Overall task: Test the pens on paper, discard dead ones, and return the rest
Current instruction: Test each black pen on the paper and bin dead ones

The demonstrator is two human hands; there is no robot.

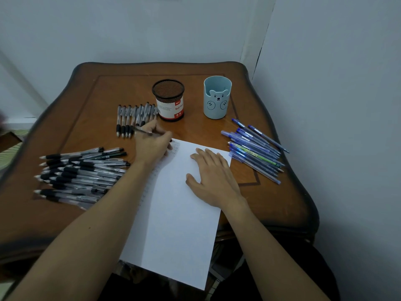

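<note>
Task is judged to be somewhere in the middle. A black pen (142, 131) is gripped in the left hand (152, 145), fingers curled round the barrel, with the tip set at the far left corner of the paper (180, 213), where faint test marks (175, 148) are seen. More faint marks run down the sheet's left edge, so a fair number of pens are taken as tried. The right hand (213, 179) is laid flat on the paper, fingers straight and spread, nothing held, the sheet pinned to the surface (271, 192). A neat row of black-grip pens (134, 118) is lined up just beside the mesh holder (168, 94). A loose pile of black pens (80, 172) lies at the left, and a pile of blue pens (253, 148) at the right, near the blue bear cup (217, 98). No pens are seen standing in either holder, so nothing is judged returned. Which heap is tested, untested or dead cannot be told. Left to do, by this reading: the remaining trials, the discarding, the refilling of both holders.
</note>
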